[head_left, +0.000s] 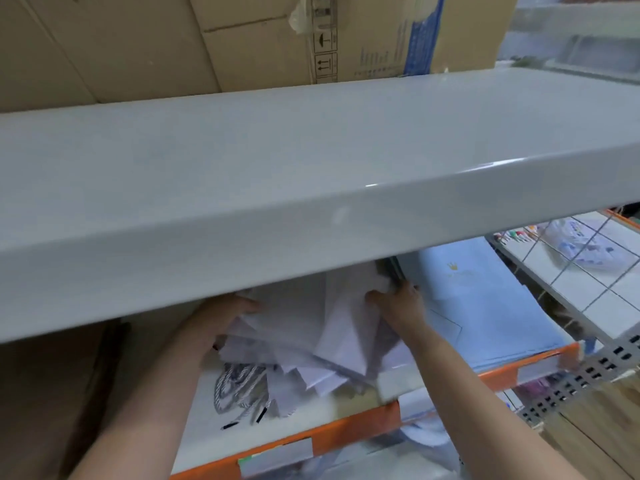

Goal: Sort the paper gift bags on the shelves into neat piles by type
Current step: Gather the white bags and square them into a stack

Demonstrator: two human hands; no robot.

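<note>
Shelf (304, 424) of white bags (332, 341), blue bags (485, 306)

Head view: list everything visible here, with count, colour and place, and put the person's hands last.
Upper shelf: one, pale grey, across the middle of the frame.
Cardboard boxes: at least two, brown, on the upper shelf at the back.
White bags: a messy fan, exact count unclear, on the lower shelf between the hands.
Cord handles: a tangled grey-and-white bunch, in front of the white bags.
Blue bags: one flat stack, light blue, right of the white bags.
Shelf edge: one, orange, with label holders, along the lower shelf front.
Wire rack: one, white, far right.
Left hand: on the white bags' left side.
Right hand: at the white bags' right side.
</note>
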